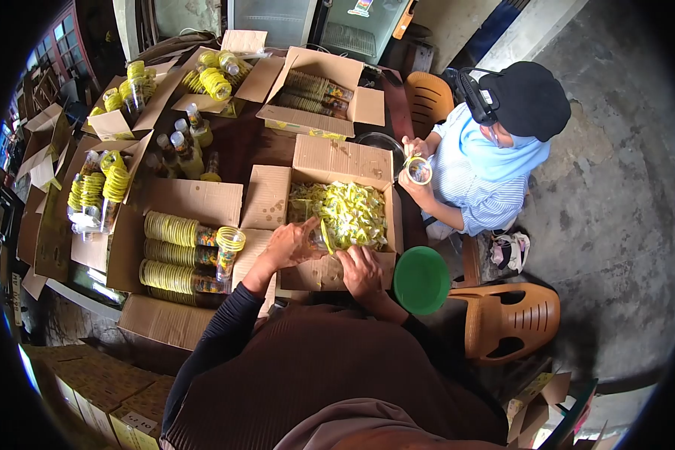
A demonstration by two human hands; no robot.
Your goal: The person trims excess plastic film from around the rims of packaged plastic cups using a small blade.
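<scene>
A cardboard box (324, 280) filled with small yellow-and-white packets (352, 214) lies open in front of me. My left hand (289, 246) is wrapped round a clear plastic cup with a yellow rim (327, 237), tilted over the box's near left part. My right hand (361, 271) is at the near edge of the packets, fingers bent close to the cup's rim; what its fingertips hold, if anything, is too small to tell. Left of my hands, another open box holds rows of stacked yellow-rimmed cups (174, 253), with one cup (229, 241) standing at its right side.
A green bowl (421, 280) stands right of the packet box. Across the table, a person (480, 157) in a dark cap holds a yellow-rimmed cup (418, 171). More cup boxes (315, 71) and several bottles (184, 146) stand at the back and left. An orange chair (514, 322) is at right.
</scene>
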